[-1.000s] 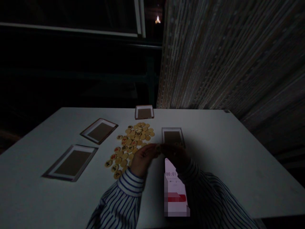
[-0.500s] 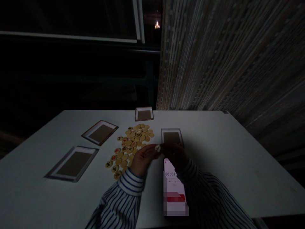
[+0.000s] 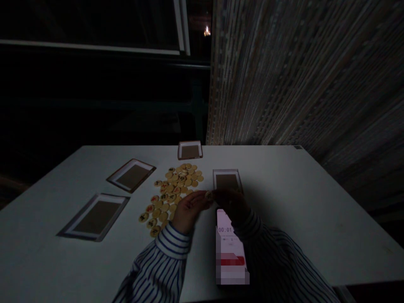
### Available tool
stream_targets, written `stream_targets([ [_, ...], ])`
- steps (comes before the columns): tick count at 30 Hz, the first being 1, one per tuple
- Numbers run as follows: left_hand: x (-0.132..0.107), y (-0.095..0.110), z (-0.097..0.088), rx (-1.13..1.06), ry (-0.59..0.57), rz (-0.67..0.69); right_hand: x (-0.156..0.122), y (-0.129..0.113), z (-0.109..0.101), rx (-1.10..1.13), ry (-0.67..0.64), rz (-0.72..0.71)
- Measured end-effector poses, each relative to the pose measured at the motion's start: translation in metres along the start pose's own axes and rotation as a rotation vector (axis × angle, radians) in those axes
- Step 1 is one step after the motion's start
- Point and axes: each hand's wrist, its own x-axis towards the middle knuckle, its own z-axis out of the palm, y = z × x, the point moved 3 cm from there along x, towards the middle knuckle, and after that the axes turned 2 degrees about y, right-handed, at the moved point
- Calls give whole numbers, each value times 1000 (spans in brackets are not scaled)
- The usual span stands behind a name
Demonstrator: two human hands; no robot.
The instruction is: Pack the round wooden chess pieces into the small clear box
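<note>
A small round xiangqi piece [image 3: 208, 195] with a dark character is pinched at the fingertips, where my two hands meet above the table. My left hand [image 3: 188, 210] grips it from the left side, fingers closed together. From the right, my right hand [image 3: 232, 204] closes on the same piece; its fingers are in deep shadow. A spread of xiangqi pieces [image 3: 164, 207], some with red or black characters showing and others plain, lies just left of and beyond my left hand. Part of that spread is hidden behind the hand.
Shallow trays stand around the pieces: a near left one [image 3: 94, 216], a far left one [image 3: 132, 176], a back one [image 3: 190, 150] and one behind my right hand [image 3: 226, 180]. A lit phone [image 3: 227, 240] lies under my right wrist on the white table [image 3: 293, 202]. A string curtain [image 3: 268, 75] hangs behind.
Between my fingertips the piece has turned slightly, so its character shows less clearly. Both hands stay in nearly the same place. The whole view has shifted a little.
</note>
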Motion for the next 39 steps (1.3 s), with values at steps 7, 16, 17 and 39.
stream_targets([
  [7, 1, 0, 1, -13, 13, -20, -1, -4, -2, -4, 28, -39],
  [16, 4, -6, -2, 64, 31, 16, -1, -8, 0, -86, -54, -169],
  [17, 5, -7, -3, 74, 30, 26, -1, -9, 0, -91, -69, -181],
  [39, 0, 2, 0, 134, 77, 84, 1, -10, -4, -128, 25, -138],
])
